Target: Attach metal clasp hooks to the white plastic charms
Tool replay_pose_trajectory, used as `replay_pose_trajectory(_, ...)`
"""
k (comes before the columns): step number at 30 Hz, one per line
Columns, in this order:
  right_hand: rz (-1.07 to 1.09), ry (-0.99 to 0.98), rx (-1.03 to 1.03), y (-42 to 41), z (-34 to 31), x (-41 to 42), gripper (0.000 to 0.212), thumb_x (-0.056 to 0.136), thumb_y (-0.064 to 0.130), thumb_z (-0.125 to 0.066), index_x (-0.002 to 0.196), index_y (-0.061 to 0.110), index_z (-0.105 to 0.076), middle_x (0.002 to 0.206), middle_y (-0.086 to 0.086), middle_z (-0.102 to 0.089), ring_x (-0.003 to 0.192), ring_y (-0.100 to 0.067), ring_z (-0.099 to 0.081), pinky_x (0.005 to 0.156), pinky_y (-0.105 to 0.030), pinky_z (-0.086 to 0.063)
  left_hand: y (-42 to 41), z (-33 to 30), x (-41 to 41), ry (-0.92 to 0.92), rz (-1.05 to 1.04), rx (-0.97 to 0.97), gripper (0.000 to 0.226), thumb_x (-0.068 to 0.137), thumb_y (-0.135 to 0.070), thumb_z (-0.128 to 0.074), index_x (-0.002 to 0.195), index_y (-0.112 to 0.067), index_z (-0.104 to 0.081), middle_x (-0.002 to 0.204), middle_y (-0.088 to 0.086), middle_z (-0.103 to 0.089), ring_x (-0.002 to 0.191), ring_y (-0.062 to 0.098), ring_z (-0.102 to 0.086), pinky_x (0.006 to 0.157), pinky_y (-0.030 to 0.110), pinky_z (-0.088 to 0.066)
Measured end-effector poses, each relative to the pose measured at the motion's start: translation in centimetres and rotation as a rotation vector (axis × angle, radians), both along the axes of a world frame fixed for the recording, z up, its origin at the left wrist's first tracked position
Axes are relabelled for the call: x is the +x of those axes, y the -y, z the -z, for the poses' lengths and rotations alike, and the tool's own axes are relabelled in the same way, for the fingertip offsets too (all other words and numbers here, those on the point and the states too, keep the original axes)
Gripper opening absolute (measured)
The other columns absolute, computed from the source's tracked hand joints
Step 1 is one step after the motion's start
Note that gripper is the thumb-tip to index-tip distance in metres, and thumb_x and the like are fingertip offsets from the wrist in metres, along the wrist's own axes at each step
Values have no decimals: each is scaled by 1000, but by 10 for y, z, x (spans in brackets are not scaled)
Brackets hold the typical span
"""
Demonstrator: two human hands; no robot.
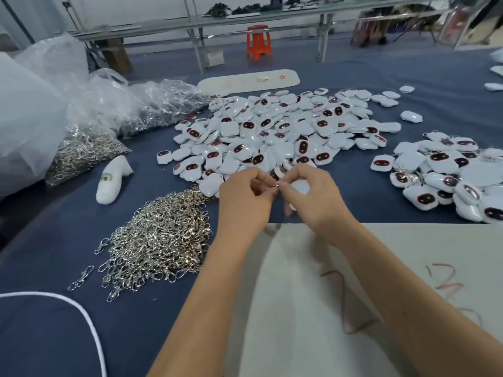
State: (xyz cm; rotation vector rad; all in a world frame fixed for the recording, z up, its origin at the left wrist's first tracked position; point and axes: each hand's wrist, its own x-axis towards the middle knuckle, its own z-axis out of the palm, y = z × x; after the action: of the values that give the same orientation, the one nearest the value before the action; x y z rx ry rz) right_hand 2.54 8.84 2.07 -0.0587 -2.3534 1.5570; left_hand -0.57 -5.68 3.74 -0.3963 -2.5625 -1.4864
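Clasp hooks (pixel 160 240) are heaped loose at the left of the worktop (pixel 54 268). At centre one hook (pixel 273 186) is pinched in the left hand (pixel 245 198) and a white charm (pixel 300 186) is gripped by the right hand (pixel 313 197). Unhooked charms (pixel 272 126) are piled beyond; a smaller finished pile (pixel 446 175) is seen right, so much is judged left.

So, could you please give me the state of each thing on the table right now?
left hand: pinching a hook
hook: held between both hands' fingertips
right hand: holding a charm, fingers at the hook
charm: in the right hand, mostly hidden
hook pile: loose heap on the cloth
charm pile: loose, spread out
right pile: charms heaped, metal showing between some
hook bag: lying open
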Motion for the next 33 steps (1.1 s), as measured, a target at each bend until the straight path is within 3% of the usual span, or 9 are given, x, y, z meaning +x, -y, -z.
replay_pose_trajectory(3,84,-25,3,-38,0,16,13,91,13,-64,78,17,-62,55,-5,-66,57,-31,-60,53,-28,-47,-41,8,8,81,71,190,12,85,-7,-78,83,-17,-74,71,-8,-69,71,7,-66,71,23,-54)
replay_pose_trajectory(6,171,-6,36,-63,3,31,17,87,11,-69,75,23,-63,61,-2,-69,54,-18,-62,56,-30,-51,-70,19,14,159,102,280,16,84,-8,-80,88,-19,-69,77,0,-75,74,14,-71,69,20,-53)
replay_pose_trajectory(9,204,-1,34,-75,13,40,19,85,7,-71,76,24,-70,72,7,-72,63,-9,-64,67,-31,-52,-80,31,16,161,156,264,22,82,-9,-82,86,-21,-64,76,-1,-75,67,9,-68,63,16,-49)
replay_pose_trajectory(13,155,-55,139,-73,20,44,10,90,15,-77,87,24,-80,82,18,-76,82,-1,-71,78,-12,-49,-78,41,11,96,196,193,29,79,-2,-76,82,-27,-61,71,-5,-72,60,3,-61,59,15,-48)
replay_pose_trajectory(15,175,-61,154,-73,21,41,9,89,14,-80,90,23,-81,81,18,-77,80,3,-71,76,-8,-47,-78,42,9,95,188,183,30,79,-2,-77,82,-27,-59,70,-7,-72,59,3,-61,59,16,-49)
replay_pose_trajectory(20,243,-51,8,-83,25,39,19,87,9,-80,90,28,-78,75,13,-77,60,-4,-70,64,-14,-51,-81,45,10,106,204,179,31,78,-3,-82,82,-23,-59,70,-7,-73,63,8,-65,60,16,-50)
replay_pose_trajectory(24,204,8,-19,-83,25,39,16,86,14,-81,89,28,-77,73,10,-77,69,-6,-73,74,-20,-54,-79,44,9,83,192,175,27,80,3,-77,80,-21,-63,67,-7,-67,64,8,-62,65,20,-51)
replay_pose_trajectory(29,112,74,-26,-84,21,41,29,79,4,-81,92,31,-79,82,10,-78,73,-8,-73,69,-16,-54,-79,41,8,94,192,199,28,86,4,-70,81,-23,-72,71,0,-67,71,25,-66,70,40,-57)
replay_pose_trajectory(33,146,38,-2,-78,24,41,23,87,4,-78,88,28,-78,74,9,-76,50,-14,-67,56,-16,-52,-78,40,6,132,193,233,30,87,6,-67,78,-22,-73,66,-6,-66,66,21,-66,68,36,-57)
